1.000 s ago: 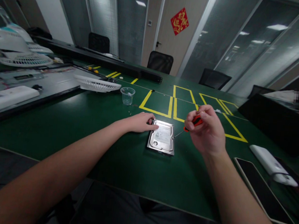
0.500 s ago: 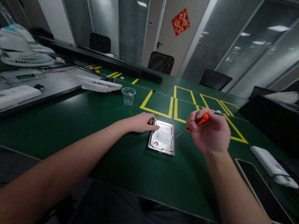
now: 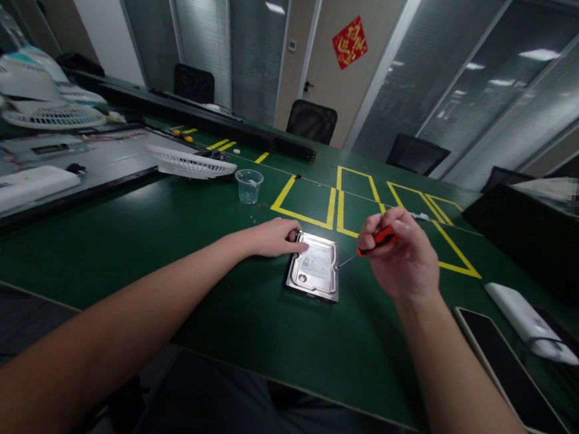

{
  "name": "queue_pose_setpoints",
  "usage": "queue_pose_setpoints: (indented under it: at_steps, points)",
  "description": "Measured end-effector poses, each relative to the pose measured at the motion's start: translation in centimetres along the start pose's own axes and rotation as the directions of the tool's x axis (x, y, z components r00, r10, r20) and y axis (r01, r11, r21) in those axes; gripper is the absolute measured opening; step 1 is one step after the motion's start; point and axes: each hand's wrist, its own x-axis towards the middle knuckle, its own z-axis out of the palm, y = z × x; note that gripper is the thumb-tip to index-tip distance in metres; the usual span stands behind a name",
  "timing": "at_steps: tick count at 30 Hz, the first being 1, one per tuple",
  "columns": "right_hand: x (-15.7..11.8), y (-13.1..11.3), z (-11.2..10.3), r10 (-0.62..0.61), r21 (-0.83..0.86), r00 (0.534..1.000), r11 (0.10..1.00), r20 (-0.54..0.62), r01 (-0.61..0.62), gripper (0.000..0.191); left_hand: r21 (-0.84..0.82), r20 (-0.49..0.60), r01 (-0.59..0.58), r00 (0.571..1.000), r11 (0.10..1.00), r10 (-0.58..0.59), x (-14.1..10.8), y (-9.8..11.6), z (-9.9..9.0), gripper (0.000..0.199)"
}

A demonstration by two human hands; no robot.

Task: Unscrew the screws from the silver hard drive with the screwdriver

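Note:
A silver hard disk drive [image 3: 317,269] lies flat on the green table, its label side up. My left hand [image 3: 278,237] grips the drive's far left corner, thumb on the top face and fingers around the side. In my right hand [image 3: 403,256] is a screwdriver [image 3: 381,238] with an orange-red and black handle, the fingers closed around it. Its thin shaft slants down to the left, and the tip meets the right edge of the drive about halfway along. The screw itself is too small to make out.
A clear plastic cup [image 3: 249,188] stands beyond my left hand, with tiny bits near it. Left lie a white fan grille [image 3: 191,163] and a large panel [image 3: 98,155]. Right are a tablet-like dark panel [image 3: 512,375], a white device [image 3: 530,321] and a black screen [image 3: 513,241]. Yellow tape [image 3: 302,218] marks the table.
My right hand has shifted slightly left and the screwdriver handle has turned in its fingers. The tip stays at the drive's right edge; my left hand and the drive have not moved.

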Motion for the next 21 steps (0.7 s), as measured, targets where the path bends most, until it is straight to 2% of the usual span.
queue_pose_setpoints:
  at_steps: [5,12,21]
  points:
    - [0.02,0.05,-0.02,0.004,-0.025,1.0,1.0,-0.005,-0.004,0.019,0.029,-0.028,-0.018,0.999,0.999,0.019,0.01,0.0,0.07,0.063]
    - [0.02,0.06,-0.04,0.011,-0.034,1.0,0.999,-0.002,-0.011,0.022,0.009,-0.013,-0.016,1.0,1.0,0.016,-0.03,0.11,-0.02,0.061]
    - [0.09,0.04,-0.15,0.007,0.011,0.999,1.0,0.031,-0.008,0.015,-0.01,0.002,0.004,1.0,1.0,-0.004,-0.11,0.17,-0.1,0.064]
